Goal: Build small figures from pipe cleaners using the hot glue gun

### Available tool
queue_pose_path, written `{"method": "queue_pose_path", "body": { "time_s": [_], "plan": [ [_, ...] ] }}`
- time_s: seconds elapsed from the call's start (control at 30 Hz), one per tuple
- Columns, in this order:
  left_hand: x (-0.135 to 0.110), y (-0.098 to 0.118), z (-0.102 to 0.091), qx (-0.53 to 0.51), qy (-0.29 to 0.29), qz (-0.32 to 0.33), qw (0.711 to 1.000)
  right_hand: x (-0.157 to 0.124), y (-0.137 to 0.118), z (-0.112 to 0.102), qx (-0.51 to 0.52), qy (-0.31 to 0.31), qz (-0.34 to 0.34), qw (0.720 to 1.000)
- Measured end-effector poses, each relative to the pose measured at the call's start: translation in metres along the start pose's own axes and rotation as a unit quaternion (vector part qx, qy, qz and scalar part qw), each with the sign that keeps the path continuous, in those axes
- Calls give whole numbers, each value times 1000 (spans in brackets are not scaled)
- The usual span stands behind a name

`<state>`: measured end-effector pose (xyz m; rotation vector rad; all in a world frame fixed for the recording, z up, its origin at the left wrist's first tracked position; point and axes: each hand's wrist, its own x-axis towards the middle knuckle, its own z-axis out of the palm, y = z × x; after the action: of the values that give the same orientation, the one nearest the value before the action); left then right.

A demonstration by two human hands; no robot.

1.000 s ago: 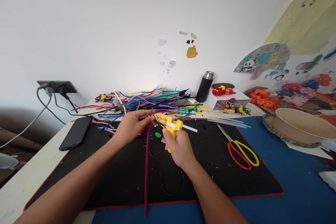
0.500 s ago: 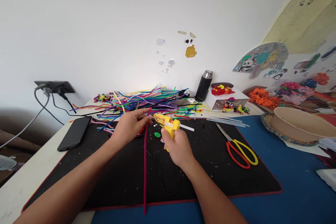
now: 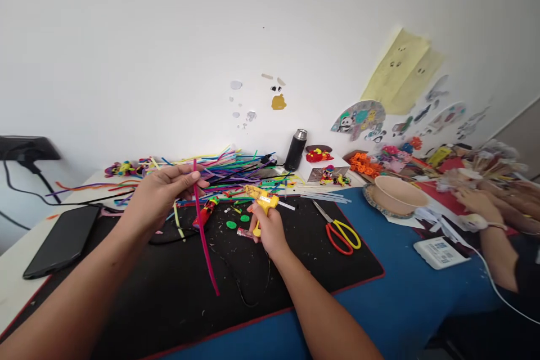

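Observation:
My left hand [image 3: 162,194] is raised over the black mat [image 3: 126,292] and pinches the top of a long magenta pipe cleaner [image 3: 205,242], which hangs down to the mat. My right hand [image 3: 265,230] grips the handle of a yellow glue gun [image 3: 261,198], held low over the mat with its nozzle pointing left. The two hands are apart. Small green discs [image 3: 231,224] and a red object [image 3: 206,211] lie on the mat between them.
A heap of coloured pipe cleaners [image 3: 219,166] lies behind the mat. Red and yellow scissors [image 3: 340,232], a black phone [image 3: 57,242], a dark flask [image 3: 295,149] and a tan bowl [image 3: 394,194] are around. Another person's hand [image 3: 472,202] works at the right.
The view has swung to the right. My left hand lifted the magenta pipe cleaner up and away from the glue gun's nozzle. Another person's hands came into view at the right.

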<state>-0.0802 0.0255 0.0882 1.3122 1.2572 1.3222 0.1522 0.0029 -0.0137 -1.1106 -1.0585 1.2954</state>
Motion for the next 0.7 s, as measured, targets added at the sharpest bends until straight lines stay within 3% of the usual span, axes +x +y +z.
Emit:
{"method": "queue_pose_path", "body": {
  "time_s": [0.1,0.33,0.5,0.7],
  "plan": [
    [-3,-1,5,-38,-45,-5,998,0,0,-12,36,35,0,999],
    [-14,-1,15,-56,-140,-13,988,-5,1,-56,-9,57,52,997],
    [-19,-3,24,-72,-178,-28,981,-1,-6,-72,-138,45,103,984],
    [-23,0,29,-85,-179,-31,980,1,-15,-88,-267,1,138,954]
  ]
}}
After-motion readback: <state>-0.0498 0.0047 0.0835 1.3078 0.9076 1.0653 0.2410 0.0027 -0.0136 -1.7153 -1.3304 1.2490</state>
